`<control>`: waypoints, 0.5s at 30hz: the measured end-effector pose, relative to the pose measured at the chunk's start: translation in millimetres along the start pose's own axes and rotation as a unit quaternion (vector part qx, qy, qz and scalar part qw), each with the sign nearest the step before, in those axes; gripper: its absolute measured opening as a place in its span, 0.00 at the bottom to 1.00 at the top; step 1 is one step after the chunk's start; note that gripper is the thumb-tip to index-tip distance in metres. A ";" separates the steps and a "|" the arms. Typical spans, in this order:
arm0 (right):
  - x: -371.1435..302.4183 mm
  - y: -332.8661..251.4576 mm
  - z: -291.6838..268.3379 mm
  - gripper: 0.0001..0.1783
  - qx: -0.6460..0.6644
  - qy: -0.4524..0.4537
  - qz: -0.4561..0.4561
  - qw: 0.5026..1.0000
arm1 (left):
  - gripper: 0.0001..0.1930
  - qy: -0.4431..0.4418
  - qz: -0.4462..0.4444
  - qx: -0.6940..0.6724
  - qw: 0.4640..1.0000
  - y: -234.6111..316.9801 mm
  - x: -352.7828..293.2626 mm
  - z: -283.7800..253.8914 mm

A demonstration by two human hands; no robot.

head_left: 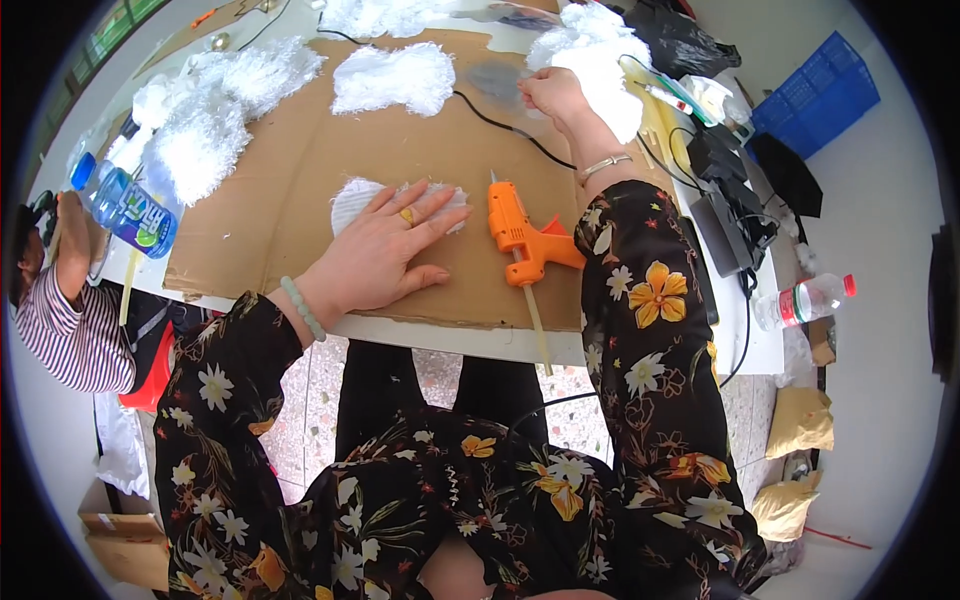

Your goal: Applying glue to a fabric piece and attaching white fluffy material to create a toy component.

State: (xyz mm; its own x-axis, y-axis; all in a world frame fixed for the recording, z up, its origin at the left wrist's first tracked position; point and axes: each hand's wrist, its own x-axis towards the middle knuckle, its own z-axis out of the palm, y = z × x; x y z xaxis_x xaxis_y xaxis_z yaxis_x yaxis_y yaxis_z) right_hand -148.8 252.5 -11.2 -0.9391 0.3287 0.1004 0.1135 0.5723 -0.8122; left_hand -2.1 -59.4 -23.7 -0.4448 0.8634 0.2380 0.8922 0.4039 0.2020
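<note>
My left hand [378,248] lies flat on a small white ribbed cloth piece [350,203], fingers stretched out and hiding most of it. The cloth rests on a brown cardboard sheet [290,225]. At the far right my right hand [553,95] is closed, fingertips pinched together, beside a pile of white fluffy pieces [605,75]. Anything between those fingertips is too small to make out. Between my arms an orange glue gun [515,230] lies on the cardboard, a yellowish glue stick [537,318] jutting from its back over the near edge.
More white fluffy pieces lie at the far middle [392,80] and far left [205,120]. A blue-capped bottle [130,210] stands left, near another person in a striped shirt [75,340]. Black cords and adapters [725,235] and a red-capped bottle [808,300] are right.
</note>
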 end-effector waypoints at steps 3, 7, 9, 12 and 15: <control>-7.6 -0.4 -13.0 0.07 0.024 0.070 -0.050 0.996 | 0.37 -0.021 -0.017 -0.002 1.000 3.4 1.3 -5.7; -40.8 -35.7 -35.1 0.08 0.187 0.133 -0.113 0.967 | 0.38 -0.008 -0.006 0.001 1.000 1.4 1.6 -4.7; -55.6 -47.6 -34.3 0.08 0.220 0.139 -0.145 0.955 | 0.37 0.019 -0.007 -0.002 1.000 0.3 0.2 -3.0; -93.9 -68.9 -33.8 0.09 0.223 0.119 -0.230 0.940 | 0.36 0.046 0.004 0.004 0.999 -1.8 -4.8 -10.7; -132.0 -84.3 -24.5 0.12 0.132 0.057 -0.304 0.942 | 0.37 0.114 0.032 0.009 0.993 -4.3 -8.6 -13.4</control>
State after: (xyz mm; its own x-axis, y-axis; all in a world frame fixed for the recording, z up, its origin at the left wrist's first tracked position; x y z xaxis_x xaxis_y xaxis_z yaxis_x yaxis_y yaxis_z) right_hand -26.5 179.3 58.1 -0.7620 0.0886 0.6415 -0.5320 0.4791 -0.6981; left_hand -3.2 -72.6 -13.9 -0.3914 0.7979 0.4586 0.9196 0.3575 0.1628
